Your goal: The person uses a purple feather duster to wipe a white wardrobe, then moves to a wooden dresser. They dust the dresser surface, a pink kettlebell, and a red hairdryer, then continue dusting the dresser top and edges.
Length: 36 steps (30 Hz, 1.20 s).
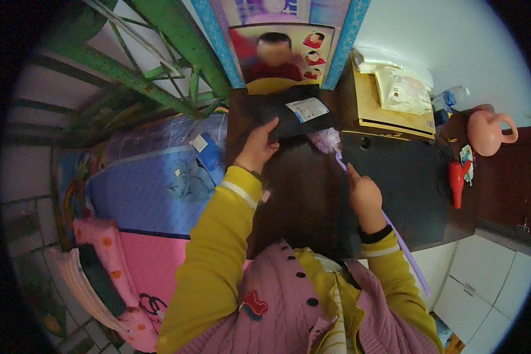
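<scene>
My left hand (257, 147) grips the near edge of a flat black object (289, 115) with a white label, tilting it up from the dark desk top (304, 194). My right hand (364, 194) is closed around the long lilac handle of a fluffy purple duster (326, 140). The duster's head lies against the lower right edge of the black object. The handle runs back past my wrist toward the lower right.
A wooden box (389, 112) with white packets on top stands at the back right. A pink jug (487, 133), a red object (458, 180) and a bottle (452, 94) sit further right. A poster (283, 56) leans against the wall. A blue and pink bed (147, 194) lies left.
</scene>
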Motion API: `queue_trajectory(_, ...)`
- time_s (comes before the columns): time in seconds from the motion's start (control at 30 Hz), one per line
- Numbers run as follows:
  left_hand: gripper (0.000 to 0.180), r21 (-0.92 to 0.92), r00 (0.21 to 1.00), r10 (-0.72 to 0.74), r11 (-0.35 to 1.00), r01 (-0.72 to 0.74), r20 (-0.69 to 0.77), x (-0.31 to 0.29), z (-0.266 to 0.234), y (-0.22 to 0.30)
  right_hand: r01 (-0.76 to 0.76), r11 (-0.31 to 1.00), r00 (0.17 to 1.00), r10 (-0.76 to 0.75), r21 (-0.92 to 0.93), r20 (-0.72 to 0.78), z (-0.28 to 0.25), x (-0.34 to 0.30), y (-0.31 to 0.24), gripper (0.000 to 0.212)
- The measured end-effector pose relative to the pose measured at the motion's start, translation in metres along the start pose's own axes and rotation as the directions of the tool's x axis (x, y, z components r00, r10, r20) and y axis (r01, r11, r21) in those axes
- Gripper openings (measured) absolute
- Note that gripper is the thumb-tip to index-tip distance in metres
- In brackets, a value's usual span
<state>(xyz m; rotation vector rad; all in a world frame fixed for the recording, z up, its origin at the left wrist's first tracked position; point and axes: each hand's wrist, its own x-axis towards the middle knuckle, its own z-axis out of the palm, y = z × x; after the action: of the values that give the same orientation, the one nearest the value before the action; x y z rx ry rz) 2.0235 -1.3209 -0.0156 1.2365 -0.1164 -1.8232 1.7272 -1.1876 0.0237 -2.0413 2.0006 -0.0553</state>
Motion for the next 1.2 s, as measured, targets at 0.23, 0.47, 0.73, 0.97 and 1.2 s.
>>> queue_trajectory(0.23, 0.021, -0.236, 0.995, -0.026, 0.97, 0.049, 0.101, -0.037, -0.01, 0.032, 0.204, 0.979, 0.964, -0.203, 0.014, 0.169, 0.026, 0.074, -0.072, 0.05)
queue_trajectory(0.47, 0.024, -0.291, 0.994, 0.026, 0.957, 0.007, 0.109, -0.05, -0.011, 0.049, 0.314, 0.923, 0.933, -0.343, 0.221, 0.11, 0.057, 0.107, -0.109, 0.044)
queue_trajectory(0.73, 0.025, -0.215, 0.997, -0.007, 0.976, 0.022, 0.072, -0.041, -0.047, 0.035, -0.161, 0.968, 0.986, 0.149, 0.195, 0.078, 0.025, 0.05, 0.007, 0.042)
queue_trajectory(0.97, 0.023, -0.252, 0.994, -0.075, 0.963, 0.093, 0.077, -0.022, -0.03, 0.004, 0.086, 0.952, 0.983, -0.13, 0.294, 0.131, 0.034, -0.024, 0.026, 0.042)
queue_trajectory(1.2, 0.023, 0.153, 0.999, -0.019, 0.988, 0.023, -0.028, 0.018, -0.012, 0.001, -0.127, 0.975, 0.992, 0.121, 0.183, 0.044, 0.016, -0.055, 0.038, 0.04)
